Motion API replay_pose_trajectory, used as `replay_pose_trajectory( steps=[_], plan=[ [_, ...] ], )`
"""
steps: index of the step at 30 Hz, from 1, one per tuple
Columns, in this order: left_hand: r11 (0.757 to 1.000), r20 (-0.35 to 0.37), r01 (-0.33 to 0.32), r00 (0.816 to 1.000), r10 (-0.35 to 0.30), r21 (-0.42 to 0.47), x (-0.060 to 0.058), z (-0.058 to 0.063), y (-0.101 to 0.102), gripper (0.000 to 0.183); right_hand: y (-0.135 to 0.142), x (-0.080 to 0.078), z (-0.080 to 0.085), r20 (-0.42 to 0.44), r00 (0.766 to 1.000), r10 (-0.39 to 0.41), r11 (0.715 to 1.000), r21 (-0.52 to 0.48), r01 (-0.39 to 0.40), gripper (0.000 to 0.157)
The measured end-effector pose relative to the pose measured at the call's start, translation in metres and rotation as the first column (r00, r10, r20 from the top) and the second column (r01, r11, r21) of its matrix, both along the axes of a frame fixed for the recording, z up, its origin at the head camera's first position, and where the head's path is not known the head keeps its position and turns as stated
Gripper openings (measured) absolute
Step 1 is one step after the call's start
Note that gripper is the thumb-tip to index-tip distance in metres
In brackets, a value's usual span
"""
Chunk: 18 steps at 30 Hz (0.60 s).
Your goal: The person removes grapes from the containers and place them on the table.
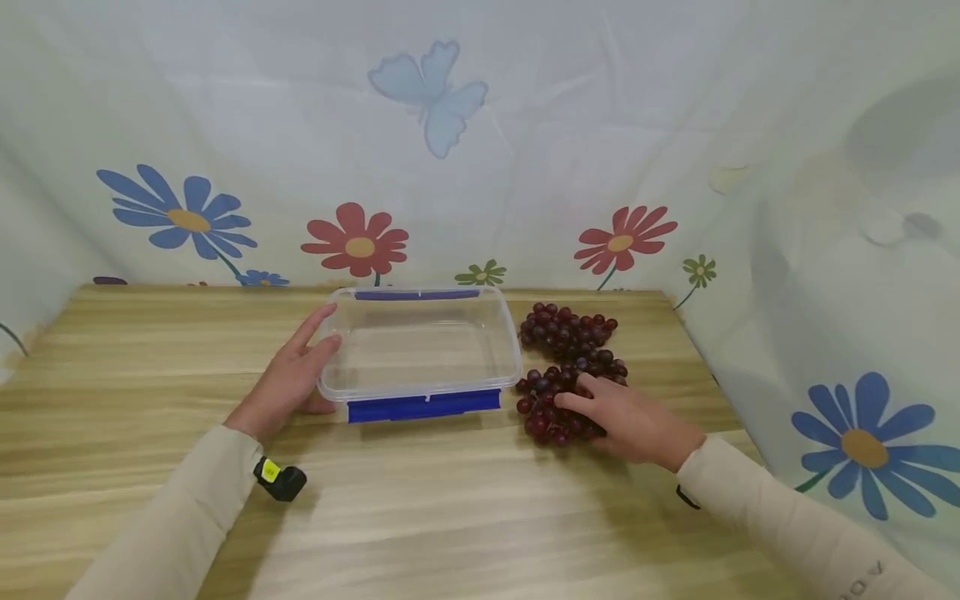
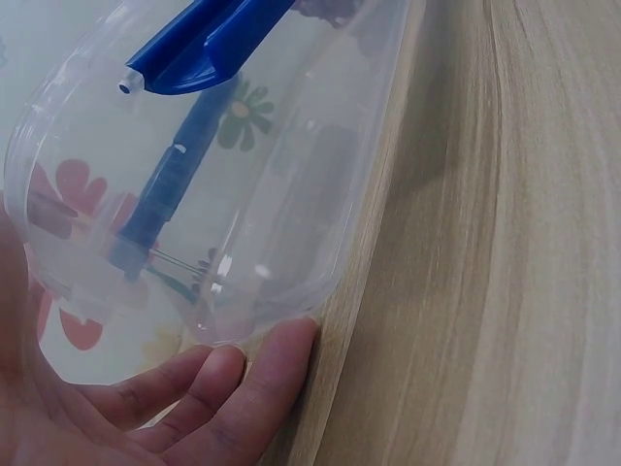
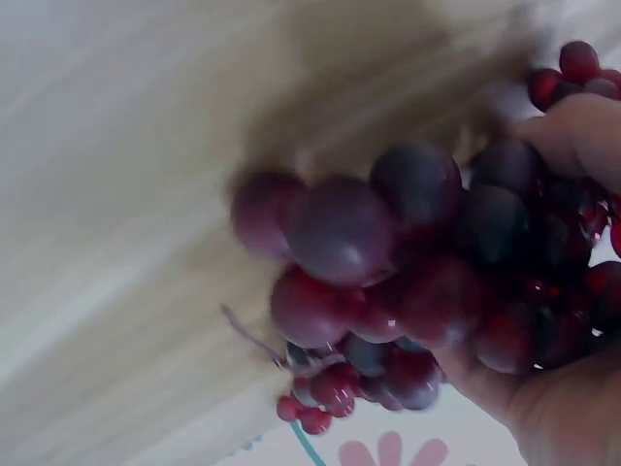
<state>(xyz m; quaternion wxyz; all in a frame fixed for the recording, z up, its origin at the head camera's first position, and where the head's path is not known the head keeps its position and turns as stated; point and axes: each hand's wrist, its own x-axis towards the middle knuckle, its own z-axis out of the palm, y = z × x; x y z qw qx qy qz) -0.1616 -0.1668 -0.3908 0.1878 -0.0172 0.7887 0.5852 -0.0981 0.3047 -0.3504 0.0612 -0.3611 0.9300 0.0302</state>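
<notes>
A clear plastic food container [image 1: 420, 390] with blue clip flaps stands lidless on the wooden table. My left hand [image 1: 288, 375] holds its left side, fingertips overlapping the rim from above. In the left wrist view, several fingers [image 2: 262, 388] lie against the container's lower corner. To the right of the container are dark red grapes in bunches. My right hand [image 1: 626, 421] grips the nearer grape bunch [image 3: 388, 262], its thumb and fingers on either side of it. Another grape bunch [image 1: 566, 329] lies just behind, close to the container's right wall.
Wood-grain table [image 1: 450, 508] spreads out in front of the container and to both sides. Behind it and to the right hangs a pale cloth [image 1: 540, 167] printed with flowers and a butterfly, meeting the table's back edge.
</notes>
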Motion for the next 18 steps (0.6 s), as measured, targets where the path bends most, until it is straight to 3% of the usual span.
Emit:
replay_pose_trajectory(
  steps=[9, 14, 18],
  plan=[
    [1.000, -0.017, -0.009, 1.000, 0.009, 0.007, 0.002, 0.000, 0.002, 0.067, 0.004, 0.004, -0.015, -0.127, 0.992, -0.019, 1.000, -0.010, 0.018, 0.059],
    [1.000, -0.017, -0.004, 1.000, 0.004, 0.002, 0.003, 0.002, 0.002, 0.069, 0.006, 0.012, -0.014, -0.093, 0.992, -0.080, 0.997, 0.010, 0.081, 0.067],
    [1.000, -0.026, 0.009, 1.000, -0.010, -0.016, 0.004, 0.004, 0.002, 0.069, 0.002, 0.019, -0.002, -0.021, 0.992, -0.122, 0.992, 0.018, 0.123, 0.073]
  ],
)
